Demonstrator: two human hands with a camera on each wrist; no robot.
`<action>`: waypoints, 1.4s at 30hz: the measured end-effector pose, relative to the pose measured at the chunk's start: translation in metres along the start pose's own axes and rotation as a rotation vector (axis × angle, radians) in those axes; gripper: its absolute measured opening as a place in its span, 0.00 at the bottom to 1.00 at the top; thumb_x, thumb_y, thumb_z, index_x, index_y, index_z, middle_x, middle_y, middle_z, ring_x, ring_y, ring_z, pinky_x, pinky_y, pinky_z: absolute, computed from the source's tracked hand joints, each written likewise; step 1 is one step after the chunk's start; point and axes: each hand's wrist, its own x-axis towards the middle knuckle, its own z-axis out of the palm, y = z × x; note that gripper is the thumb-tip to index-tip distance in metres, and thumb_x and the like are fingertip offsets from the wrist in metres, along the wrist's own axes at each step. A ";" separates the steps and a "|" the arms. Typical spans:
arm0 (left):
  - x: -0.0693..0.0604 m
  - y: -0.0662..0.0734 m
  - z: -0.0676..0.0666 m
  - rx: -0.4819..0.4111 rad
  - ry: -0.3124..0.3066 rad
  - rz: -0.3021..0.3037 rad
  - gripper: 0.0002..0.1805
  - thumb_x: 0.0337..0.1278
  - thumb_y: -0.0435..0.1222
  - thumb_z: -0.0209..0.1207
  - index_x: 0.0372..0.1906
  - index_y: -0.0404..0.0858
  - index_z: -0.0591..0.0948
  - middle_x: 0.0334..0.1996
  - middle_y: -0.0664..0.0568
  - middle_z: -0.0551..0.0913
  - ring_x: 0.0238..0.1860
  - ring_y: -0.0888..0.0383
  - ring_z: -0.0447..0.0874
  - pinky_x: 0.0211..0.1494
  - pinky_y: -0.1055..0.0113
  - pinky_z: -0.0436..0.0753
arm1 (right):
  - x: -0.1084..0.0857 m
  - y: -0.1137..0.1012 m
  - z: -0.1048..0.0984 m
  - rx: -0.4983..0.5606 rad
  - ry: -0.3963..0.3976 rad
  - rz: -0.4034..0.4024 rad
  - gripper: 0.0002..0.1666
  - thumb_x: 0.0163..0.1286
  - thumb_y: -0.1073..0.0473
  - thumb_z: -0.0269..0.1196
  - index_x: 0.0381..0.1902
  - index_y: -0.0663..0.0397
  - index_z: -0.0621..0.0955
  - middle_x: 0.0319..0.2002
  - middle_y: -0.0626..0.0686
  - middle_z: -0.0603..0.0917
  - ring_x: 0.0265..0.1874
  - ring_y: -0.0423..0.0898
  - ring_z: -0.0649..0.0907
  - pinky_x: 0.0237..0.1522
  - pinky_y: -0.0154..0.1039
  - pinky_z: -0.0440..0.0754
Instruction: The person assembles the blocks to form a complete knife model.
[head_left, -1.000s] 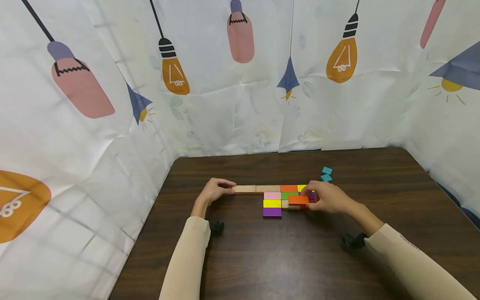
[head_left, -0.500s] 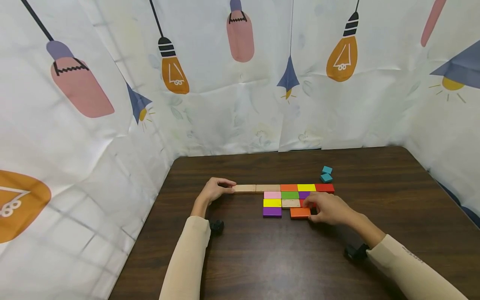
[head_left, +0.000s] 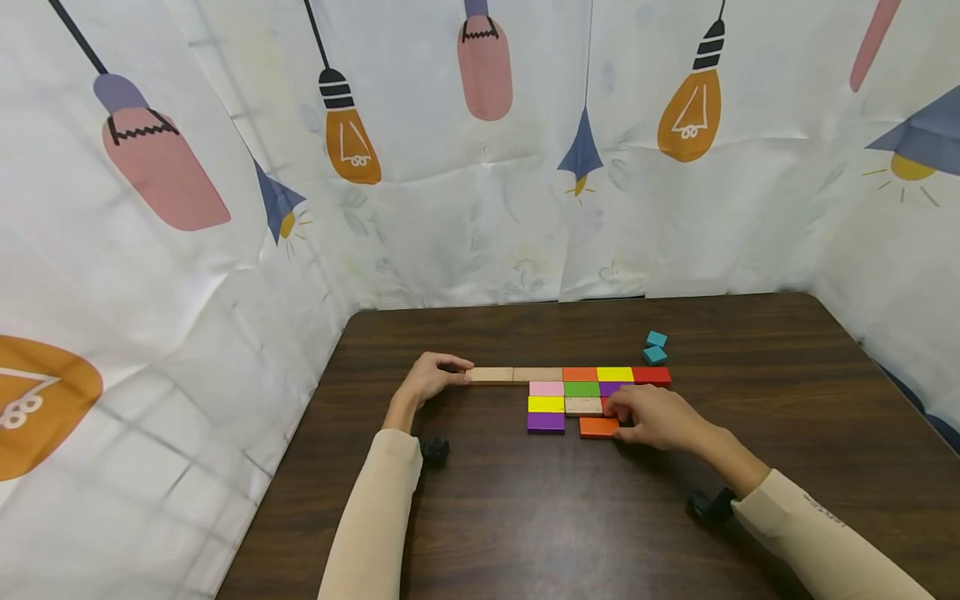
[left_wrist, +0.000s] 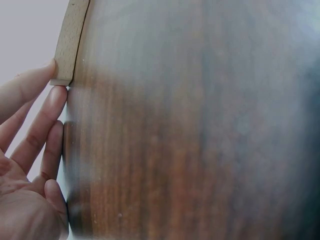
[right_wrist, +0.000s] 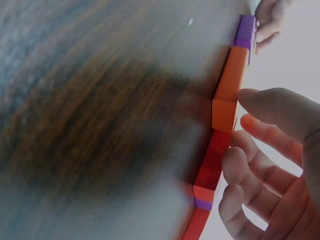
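Note:
My left hand (head_left: 429, 377) touches the left end of a plain wooden block (head_left: 491, 376) with thumb and fingertips; in the left wrist view the fingers (left_wrist: 37, 135) reach out fairly straight. My right hand (head_left: 663, 417) pinches the right end of an orange block (head_left: 597, 427), which sits low at the near side of the layout. In the right wrist view the thumb lies against this orange block (right_wrist: 231, 82), and a red block (right_wrist: 212, 160) stands beside it. A gap separates the orange block from the purple block (head_left: 546, 423) to its left. The right hand partly hides the red block.
Coloured and plain blocks form flat rows, with a red block (head_left: 651, 376) ending the far row. Two small teal blocks (head_left: 655, 356) lie behind it. The dark wooden table (head_left: 495, 517) meets a patterned curtain (head_left: 480, 208) at the back.
My right hand has brought the orange block down from over the near rows to the near side of the layout, uncovering the far row's right end. The left hand stays in place.

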 end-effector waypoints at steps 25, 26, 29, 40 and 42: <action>-0.001 0.001 -0.001 0.024 0.000 -0.003 0.13 0.59 0.40 0.72 0.49 0.49 0.91 0.52 0.51 0.87 0.59 0.47 0.80 0.70 0.42 0.74 | 0.012 -0.005 0.008 0.036 0.002 0.001 0.13 0.65 0.53 0.73 0.46 0.45 0.86 0.25 0.39 0.75 0.25 0.37 0.73 0.29 0.31 0.72; 0.000 0.001 -0.001 0.025 0.001 -0.005 0.13 0.59 0.40 0.72 0.49 0.50 0.91 0.51 0.51 0.88 0.59 0.47 0.80 0.69 0.43 0.74 | 0.013 -0.006 0.008 0.039 -0.002 0.005 0.13 0.65 0.53 0.73 0.46 0.45 0.86 0.25 0.39 0.75 0.25 0.37 0.73 0.29 0.31 0.72; 0.000 0.000 0.000 0.021 0.003 -0.005 0.13 0.58 0.40 0.73 0.49 0.50 0.91 0.51 0.52 0.88 0.59 0.47 0.80 0.69 0.43 0.74 | 0.013 -0.007 0.010 0.042 -0.006 0.018 0.14 0.64 0.53 0.74 0.47 0.45 0.86 0.25 0.39 0.75 0.25 0.38 0.73 0.29 0.32 0.72; -0.003 0.002 -0.001 0.014 -0.003 -0.004 0.13 0.59 0.39 0.72 0.49 0.48 0.91 0.50 0.50 0.87 0.59 0.47 0.79 0.70 0.42 0.73 | 0.017 -0.008 0.013 0.046 0.003 0.017 0.12 0.64 0.53 0.73 0.45 0.44 0.85 0.26 0.39 0.76 0.26 0.38 0.73 0.30 0.32 0.72; -0.002 0.002 0.000 0.009 -0.004 -0.003 0.13 0.59 0.39 0.72 0.50 0.48 0.91 0.51 0.50 0.87 0.58 0.47 0.79 0.70 0.42 0.73 | 0.017 -0.009 0.013 0.051 0.000 0.023 0.12 0.64 0.53 0.73 0.45 0.43 0.85 0.26 0.40 0.76 0.26 0.38 0.73 0.30 0.32 0.72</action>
